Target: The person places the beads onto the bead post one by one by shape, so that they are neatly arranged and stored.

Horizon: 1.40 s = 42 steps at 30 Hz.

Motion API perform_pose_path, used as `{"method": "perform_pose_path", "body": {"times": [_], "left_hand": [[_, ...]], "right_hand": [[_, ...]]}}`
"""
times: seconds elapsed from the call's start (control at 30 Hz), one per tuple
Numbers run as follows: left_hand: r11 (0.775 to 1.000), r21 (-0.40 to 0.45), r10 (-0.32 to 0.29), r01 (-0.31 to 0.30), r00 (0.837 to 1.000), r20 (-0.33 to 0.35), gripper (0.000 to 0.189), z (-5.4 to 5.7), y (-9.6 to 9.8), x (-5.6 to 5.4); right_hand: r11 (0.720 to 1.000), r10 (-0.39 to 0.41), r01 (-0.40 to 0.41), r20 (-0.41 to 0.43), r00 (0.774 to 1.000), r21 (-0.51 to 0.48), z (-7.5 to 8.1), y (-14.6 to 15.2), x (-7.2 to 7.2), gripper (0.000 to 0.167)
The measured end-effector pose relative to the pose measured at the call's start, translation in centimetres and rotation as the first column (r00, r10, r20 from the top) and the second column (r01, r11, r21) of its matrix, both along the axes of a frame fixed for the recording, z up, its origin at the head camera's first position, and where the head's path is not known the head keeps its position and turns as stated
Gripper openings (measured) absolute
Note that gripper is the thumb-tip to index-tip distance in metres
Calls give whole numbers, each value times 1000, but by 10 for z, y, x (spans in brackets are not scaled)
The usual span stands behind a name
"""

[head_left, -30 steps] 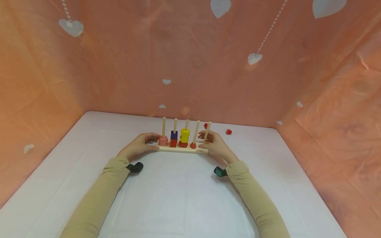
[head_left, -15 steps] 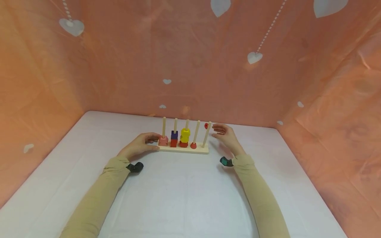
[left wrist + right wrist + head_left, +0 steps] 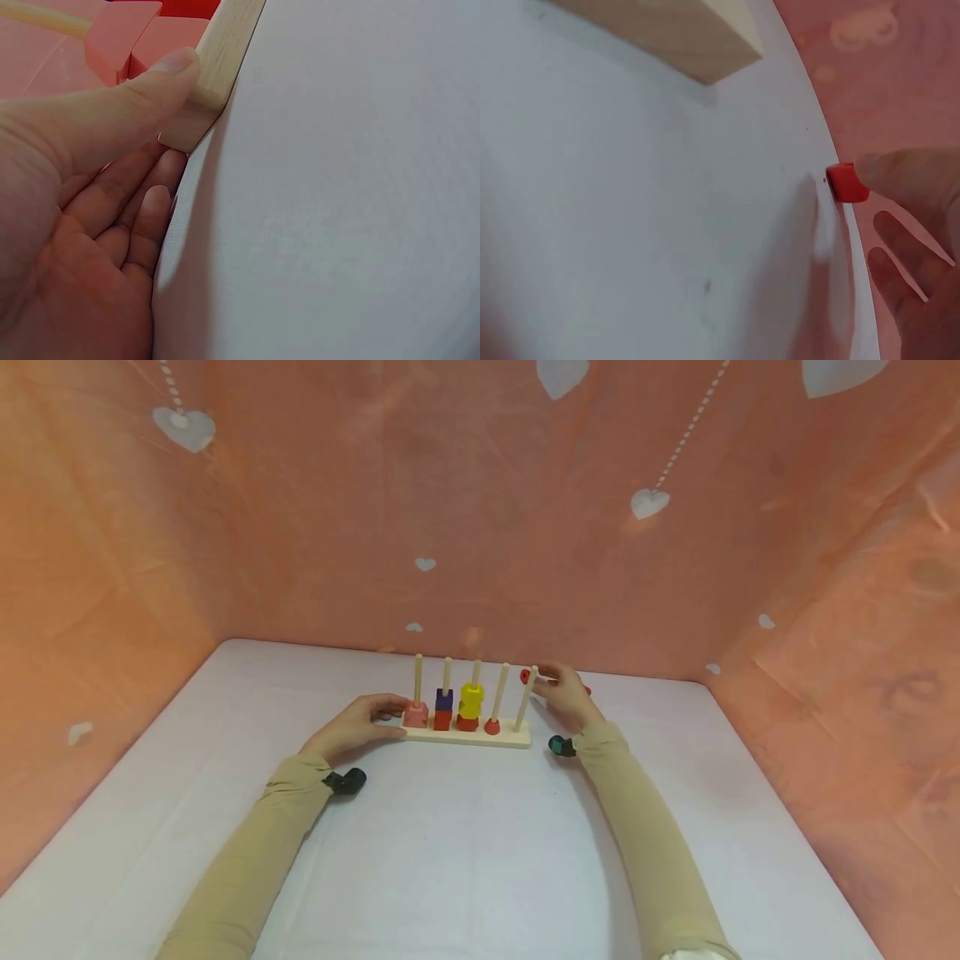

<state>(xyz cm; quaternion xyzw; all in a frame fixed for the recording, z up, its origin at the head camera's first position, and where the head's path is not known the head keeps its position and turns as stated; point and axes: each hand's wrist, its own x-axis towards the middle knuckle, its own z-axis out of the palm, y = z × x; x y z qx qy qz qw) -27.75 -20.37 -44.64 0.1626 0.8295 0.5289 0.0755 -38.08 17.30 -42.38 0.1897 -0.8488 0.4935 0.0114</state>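
A wooden peg stacker (image 3: 467, 738) with a row of upright pegs stands toward the back of the table. My left hand (image 3: 352, 727) grips its left end, the thumb lying against the wooden base (image 3: 217, 64) in the left wrist view. On the stacker are pink pieces (image 3: 416, 716), a purple block (image 3: 443, 700) over red, yellow pieces (image 3: 472, 700) over red, and a small red piece (image 3: 492, 727); the rightmost peg is bare. Behind that peg, my right hand (image 3: 567, 697) pinches a small red bead (image 3: 847, 184), its thumb on one side and the forefinger hidden.
Another red bead (image 3: 588, 691) shows partly behind my right hand. The white table (image 3: 442, 843) ends at a pink cloth backdrop (image 3: 337, 527) close behind the stacker. Small black wrist cameras (image 3: 347, 782) hang at both cuffs.
My right hand has left the stacker's right end, moved right and back, then come left to the red bead behind the last peg. The left hand keeps its hold on the stacker.
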Motion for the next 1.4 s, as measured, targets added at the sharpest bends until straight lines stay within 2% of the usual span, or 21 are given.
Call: {"method": "perform_pose_path", "body": {"times": [0.23,0.37,0.53,0.7,0.83,1.0,1.13,1.27,1.4], "left_hand": [[1000,21,2,-2,1000,16,58,1,2,0],[1000,14,-2,2,1000,19,60,1,5,0],[1000,6,6,-7,1000,19,57,4,8,3],[1000,-7,14,-14,1000,9,56,8,10,6],[1000,-10,16,-16,1000,15,56,5,7,4],[1000,-5,17,-17,1000,11,57,0,2,1],[1000,-1,15,-15,1000,5,58,0,2,2],[1000,-6,19,-19,1000,17,59,1,2,3],[1000,-7,15,-15,1000,0,58,2,2,3]], "right_hand": [[999,-23,20,59,998,35,5,-8,-2,40],[999,-24,22,45,999,46,3,-9,-3,38],[1000,-19,19,38,999,9,0,-9,-1,30],[997,-18,18,8,1000,70,-2,-7,-2,26],[992,-12,10,15,1000,127,-1,-4,-1,32],[993,10,-15,40,999,120,0,-2,2,30],[992,18,-20,20,1000,122,-1,0,4,29],[993,11,-14,23,1000,120,-2,2,7,29],[993,-13,10,22,1000,121,-1,2,9,27]]}}
